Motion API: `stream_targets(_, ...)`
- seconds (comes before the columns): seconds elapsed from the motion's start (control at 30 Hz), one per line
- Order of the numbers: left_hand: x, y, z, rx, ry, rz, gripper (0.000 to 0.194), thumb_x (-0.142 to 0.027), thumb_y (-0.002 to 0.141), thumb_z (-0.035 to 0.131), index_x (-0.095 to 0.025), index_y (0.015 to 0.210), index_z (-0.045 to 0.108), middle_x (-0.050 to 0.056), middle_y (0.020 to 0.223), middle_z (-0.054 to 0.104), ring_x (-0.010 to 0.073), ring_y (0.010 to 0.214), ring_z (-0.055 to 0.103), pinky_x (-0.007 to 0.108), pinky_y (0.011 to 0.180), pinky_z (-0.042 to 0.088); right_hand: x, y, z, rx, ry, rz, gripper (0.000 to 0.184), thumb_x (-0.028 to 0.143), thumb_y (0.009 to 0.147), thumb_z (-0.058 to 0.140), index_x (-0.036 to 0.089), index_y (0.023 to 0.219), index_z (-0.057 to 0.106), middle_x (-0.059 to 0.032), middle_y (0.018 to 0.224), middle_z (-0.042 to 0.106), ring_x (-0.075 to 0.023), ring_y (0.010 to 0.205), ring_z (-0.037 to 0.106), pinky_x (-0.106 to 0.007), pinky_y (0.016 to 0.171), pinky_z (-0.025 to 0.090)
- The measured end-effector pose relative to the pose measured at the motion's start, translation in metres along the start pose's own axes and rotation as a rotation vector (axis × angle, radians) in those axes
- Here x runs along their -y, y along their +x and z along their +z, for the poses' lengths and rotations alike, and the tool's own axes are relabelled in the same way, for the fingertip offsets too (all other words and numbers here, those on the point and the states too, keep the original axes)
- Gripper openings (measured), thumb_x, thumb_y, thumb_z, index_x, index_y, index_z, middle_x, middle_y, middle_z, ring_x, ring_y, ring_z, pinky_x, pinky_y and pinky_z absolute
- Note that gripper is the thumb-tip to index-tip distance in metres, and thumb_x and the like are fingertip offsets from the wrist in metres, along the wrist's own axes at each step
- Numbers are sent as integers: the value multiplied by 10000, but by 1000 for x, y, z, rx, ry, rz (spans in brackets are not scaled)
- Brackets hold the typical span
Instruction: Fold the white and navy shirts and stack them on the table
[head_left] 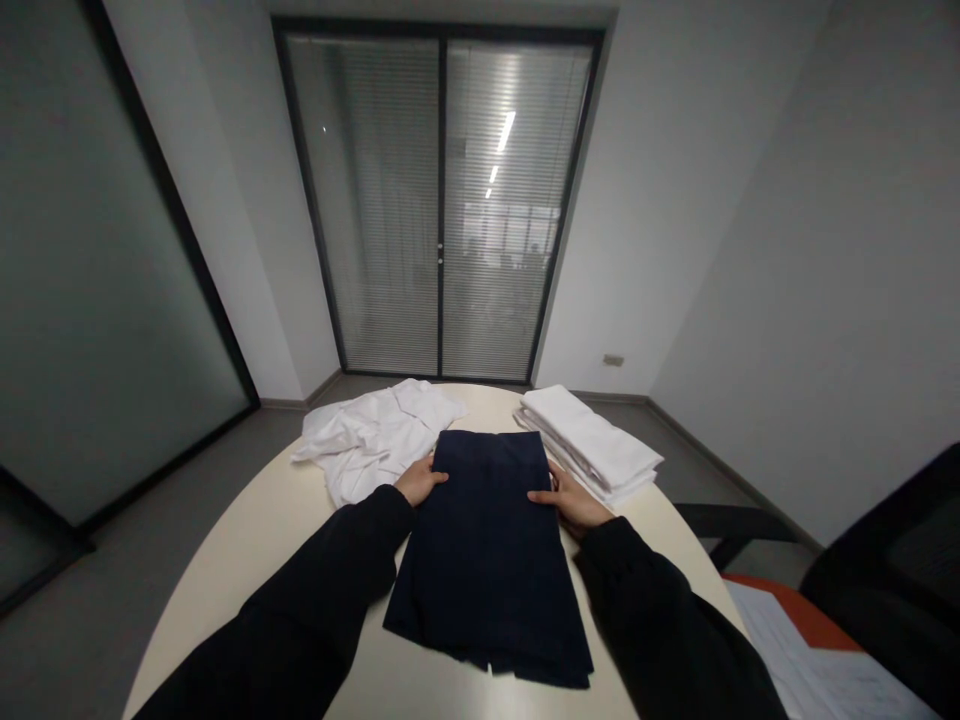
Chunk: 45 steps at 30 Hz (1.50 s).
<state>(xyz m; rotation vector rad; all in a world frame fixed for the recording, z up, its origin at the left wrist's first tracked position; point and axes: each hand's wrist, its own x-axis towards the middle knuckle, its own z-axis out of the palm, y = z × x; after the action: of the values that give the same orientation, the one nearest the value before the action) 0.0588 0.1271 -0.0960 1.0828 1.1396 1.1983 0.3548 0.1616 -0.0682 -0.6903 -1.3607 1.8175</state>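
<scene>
A dark navy folded garment (491, 550), perhaps a skirt or folded trousers, lies flat in front of me, its narrower end away from me and its wider, layered end nearer. My left hand (420, 482) grips its left edge close to the far end, thumb on top and fingers underneath. On the opposite edge, my right hand (571, 498) holds it the same way, with the thumb over the cloth. The lower fingers of both hands are partly hidden by the fabric.
Crumpled white cloth (375, 435) lies at the back left of the round cream table (225, 570). A stack of folded white cloth (592, 440) sits at the back right, reaching the table's edge. On the right stands a black chair (892, 560) with papers (817, 660) on its orange seat.
</scene>
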Motion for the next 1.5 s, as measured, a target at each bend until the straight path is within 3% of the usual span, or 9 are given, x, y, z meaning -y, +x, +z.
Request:
stream_targets(0.17,0,-1,-5,24,-38,-8,480,-154,538,717,-155,1017,682,62,934,755,276,895,704,397,864,518,-2,0,-5,26,3,82,467,177,587,819,154,1027,662,-114,1039,746,-316,1016,686,-504,974,489)
stream_targets(0.4,-6,-8,1,44,-104,213,593,-272,570,830,-110,1112,654,149,1131,703,319,1088,640,471,1011,434,1,3,-7,33,-65,-44,505,297,605,848,188,1063,669,-98,1053,746,-308,1033,677,-485,969,492)
stream_targets(0.67,-6,-17,3,83,-62,380,570,-214,594,801,-110,1137,662,154,1238,649,319,1248,532,466,1127,314,4,0,-17,7,-199,-91,462,351,617,852,198,1021,691,-79,1040,747,-278,999,684,-471,986,477)
stream_targets(0.9,-5,-27,-1,-10,20,311,471,-300,590,813,-96,999,701,131,1012,737,316,1053,647,463,1008,443,11,-3,-26,5,-413,-188,396,423,613,835,205,931,743,-63,1007,748,-279,1039,658,-466,1011,456)
stream_targets(1.07,-4,-35,-8,28,168,288,375,-350,626,793,-115,912,733,89,905,755,320,960,671,452,935,486,17,-8,-27,70,-532,-165,345,446,606,829,231,870,771,-44,920,762,-293,997,673,-467,972,498)
stream_targets(1.23,-2,-39,-12,90,182,382,251,-359,611,811,-146,714,729,104,922,745,306,930,671,438,911,492,14,-13,-30,145,-430,-115,250,416,615,833,205,727,759,-89,1087,735,-316,1054,664,-439,957,516)
stream_targets(1.3,-1,-41,-11,117,142,377,243,-355,608,814,-140,662,715,129,965,730,290,940,670,414,886,504,9,-13,-31,168,-386,-84,305,371,590,853,190,815,756,-98,1107,727,-300,1050,670,-441,956,515)
stream_targets(1.4,-1,-44,-9,104,158,329,221,-281,643,789,-142,809,744,121,972,731,259,951,673,399,906,501,1,-12,-33,179,-380,-49,468,302,585,861,188,1016,719,-104,1076,733,-268,1025,682,-449,970,498)
stream_targets(1.5,-2,-46,-8,110,191,282,335,-188,617,773,-149,948,743,105,979,741,254,958,680,416,949,490,-3,-13,-32,199,-405,-19,439,276,612,846,181,1017,705,-103,1040,740,-263,996,691,-455,966,496)
